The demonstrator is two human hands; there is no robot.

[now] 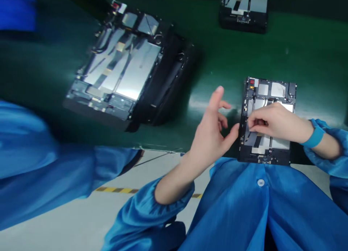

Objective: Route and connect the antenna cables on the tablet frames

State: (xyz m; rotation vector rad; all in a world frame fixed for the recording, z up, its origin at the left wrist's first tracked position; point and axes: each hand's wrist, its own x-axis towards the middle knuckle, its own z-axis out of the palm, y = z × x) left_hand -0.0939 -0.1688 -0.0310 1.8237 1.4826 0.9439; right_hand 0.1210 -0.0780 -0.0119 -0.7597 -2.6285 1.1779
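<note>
An opened tablet [282, 93] lies on a green conveyor belt [217, 58] in front of me, its inner plates and cables showing. My right hand [274, 122] rests over the tablet's middle, fingers pinched together at its left side on something too small to make out. My left hand [210, 135] hovers just left of the tablet's edge, thumb near the frame, forefinger raised, the other fingers loosely curled and empty. A blue wristband [315, 135] sits on my right wrist.
A second opened tablet on a black holder [122, 66] lies further left on the belt, blurred. A third one [243, 8] is at the far top edge. Another person's blue sleeve [40, 160] fills the left. A pale floor with a yellow-black stripe [116, 190] runs below.
</note>
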